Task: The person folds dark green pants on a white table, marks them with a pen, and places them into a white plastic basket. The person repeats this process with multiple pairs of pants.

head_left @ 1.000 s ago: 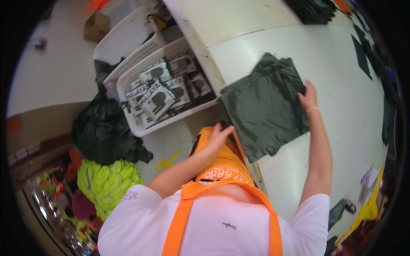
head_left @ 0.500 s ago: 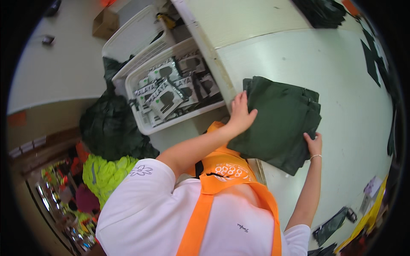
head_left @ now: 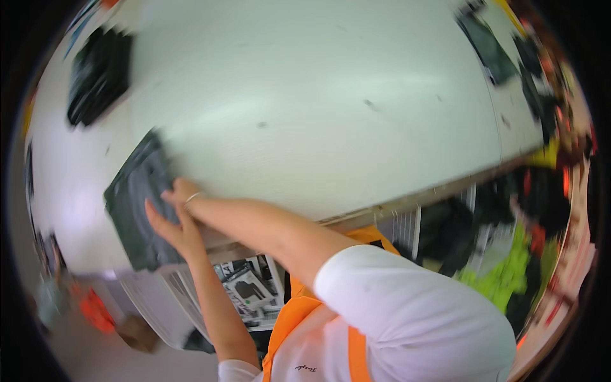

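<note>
A folded dark green garment (head_left: 135, 202) lies near the left end of a white table (head_left: 318, 95). My left hand (head_left: 168, 228) rests flat on the garment's near side with its fingers stretched out. My right hand (head_left: 182, 192), with a thin band on it, is curled over the garment's right edge, just above the left hand. Both forearms reach in from the lower right, across an orange vest (head_left: 299, 325). The picture is blurred by motion.
A second dark pile (head_left: 98, 73) sits at the table's far left and dark pieces (head_left: 490, 41) at its upper right. Below the table edge is a white bin of packaged items (head_left: 251, 290). Yellow-green clothing (head_left: 509, 274) lies at the right.
The view has swung round sharply. The garment and both hands now sit at the left of the picture instead of the right, with the bin below the table edge.
</note>
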A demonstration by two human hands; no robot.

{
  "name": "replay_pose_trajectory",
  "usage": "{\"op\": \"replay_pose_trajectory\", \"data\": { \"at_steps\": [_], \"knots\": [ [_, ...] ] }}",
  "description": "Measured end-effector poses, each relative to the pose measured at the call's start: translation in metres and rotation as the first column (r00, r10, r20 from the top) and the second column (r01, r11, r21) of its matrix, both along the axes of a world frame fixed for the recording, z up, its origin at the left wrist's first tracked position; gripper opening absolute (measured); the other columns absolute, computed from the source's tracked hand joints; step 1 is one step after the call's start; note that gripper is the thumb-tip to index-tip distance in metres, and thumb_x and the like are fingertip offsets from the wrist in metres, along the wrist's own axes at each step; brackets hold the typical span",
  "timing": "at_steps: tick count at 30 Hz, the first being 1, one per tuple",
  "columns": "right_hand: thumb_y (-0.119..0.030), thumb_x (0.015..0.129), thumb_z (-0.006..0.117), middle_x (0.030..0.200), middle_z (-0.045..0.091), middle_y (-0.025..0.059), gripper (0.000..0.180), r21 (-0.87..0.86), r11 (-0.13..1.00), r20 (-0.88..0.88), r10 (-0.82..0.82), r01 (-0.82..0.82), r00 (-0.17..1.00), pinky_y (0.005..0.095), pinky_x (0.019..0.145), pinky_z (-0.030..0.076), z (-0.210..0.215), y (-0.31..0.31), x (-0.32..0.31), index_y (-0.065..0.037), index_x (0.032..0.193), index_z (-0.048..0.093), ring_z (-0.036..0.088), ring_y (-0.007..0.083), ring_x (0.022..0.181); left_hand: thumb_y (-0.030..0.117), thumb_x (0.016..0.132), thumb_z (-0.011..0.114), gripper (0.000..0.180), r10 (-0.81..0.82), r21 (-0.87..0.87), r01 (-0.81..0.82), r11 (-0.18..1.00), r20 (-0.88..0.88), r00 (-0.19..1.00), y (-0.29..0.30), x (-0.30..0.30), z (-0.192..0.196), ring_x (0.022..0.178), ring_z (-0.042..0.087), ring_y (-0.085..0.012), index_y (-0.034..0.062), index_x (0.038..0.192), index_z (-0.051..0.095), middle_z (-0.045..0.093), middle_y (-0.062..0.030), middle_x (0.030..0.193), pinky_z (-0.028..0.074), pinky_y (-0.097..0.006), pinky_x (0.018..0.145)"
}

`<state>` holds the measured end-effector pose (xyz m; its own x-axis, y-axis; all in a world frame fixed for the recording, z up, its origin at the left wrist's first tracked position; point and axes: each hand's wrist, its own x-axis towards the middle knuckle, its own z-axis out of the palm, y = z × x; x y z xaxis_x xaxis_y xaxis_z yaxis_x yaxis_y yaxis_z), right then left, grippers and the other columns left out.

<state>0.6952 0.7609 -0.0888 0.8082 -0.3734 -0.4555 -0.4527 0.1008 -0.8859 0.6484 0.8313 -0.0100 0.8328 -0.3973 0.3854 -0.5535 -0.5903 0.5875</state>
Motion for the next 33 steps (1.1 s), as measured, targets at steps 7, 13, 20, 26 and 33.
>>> {"op": "replay_pose_trajectory", "data": {
  "at_steps": [7, 13, 20, 26, 33],
  "knots": [
    [-0.020, 0.086, 0.058, 0.091, 0.067, 0.0155, 0.025, 0.167, 0.895, 0.259, -0.444, 0.413, 0.858, 0.0331, 0.074, 0.051, 0.023, -0.094, -0.195, 0.001, 0.100, 0.061, 0.065, 0.0248, 0.085, 0.021, 0.094, 0.050, 0.056, -0.206, 0.110, 0.216, 0.970, -0.095, 0.974, -0.080, -0.082, -0.037, 0.131, 0.031, -0.0315, -0.0026, 0.140, 0.027, 0.032, -0.0204, 0.142, 0.024, -0.039, 0.108],
    [-0.012, 0.087, 0.057, 0.075, 0.065, 0.0069, 0.013, 0.066, 0.553, 0.553, -0.713, 0.830, 0.431, 0.0234, 0.059, 0.047, 0.055, -0.178, -0.509, 0.000, 0.088, 0.063, 0.060, 0.0091, 0.066, 0.012, 0.088, 0.055, 0.063, -0.761, 0.145, 0.795, 0.589, -0.232, 0.606, -0.238, -0.301, -0.037, 0.134, 0.025, -0.0361, -0.0015, 0.141, 0.023, 0.025, -0.0213, 0.145, 0.021, -0.045, 0.109],
    [-0.005, 0.087, 0.053, 0.072, 0.063, 0.0041, 0.008, 0.068, -0.234, 0.034, -0.971, 0.970, -0.237, 0.0235, 0.059, 0.046, -0.152, -0.196, -0.863, -0.006, 0.089, 0.061, 0.059, 0.0100, 0.066, 0.017, 0.085, 0.060, 0.072, -0.921, 0.225, 0.940, 0.257, -0.236, 0.309, -0.354, -0.567, -0.064, 0.134, 0.022, -0.0378, 0.0009, 0.143, 0.021, 0.023, -0.0210, 0.146, 0.021, -0.046, 0.109],
    [-0.014, 0.075, 0.063, 0.078, 0.065, 0.0186, 0.015, -0.486, -0.083, -0.428, -0.846, 0.870, -0.319, 0.0402, 0.072, 0.051, -0.443, -0.150, -1.101, -0.002, 0.085, 0.064, 0.064, 0.0338, 0.078, 0.022, 0.080, 0.064, 0.080, -0.965, 0.550, 0.801, 0.236, 0.039, 0.258, -0.402, -0.693, -0.101, 0.131, 0.031, -0.0329, 0.0038, 0.144, 0.020, 0.023, -0.0196, 0.146, 0.033, -0.042, 0.103],
    [-0.025, 0.072, 0.075, 0.139, 0.036, 0.0266, 0.081, -0.663, -0.175, -0.303, -0.826, 0.728, -0.474, 0.0418, 0.108, 0.028, -0.612, -0.244, -1.249, -0.002, 0.138, 0.033, 0.028, 0.0398, 0.132, 0.001, 0.088, 0.053, 0.070, -0.815, 0.484, 0.738, 0.469, -0.085, 0.573, -0.382, -0.637, -0.114, 0.120, 0.044, -0.0282, 0.0002, 0.144, 0.011, 0.033, -0.0224, 0.138, 0.041, -0.035, 0.094]
  ]
}}
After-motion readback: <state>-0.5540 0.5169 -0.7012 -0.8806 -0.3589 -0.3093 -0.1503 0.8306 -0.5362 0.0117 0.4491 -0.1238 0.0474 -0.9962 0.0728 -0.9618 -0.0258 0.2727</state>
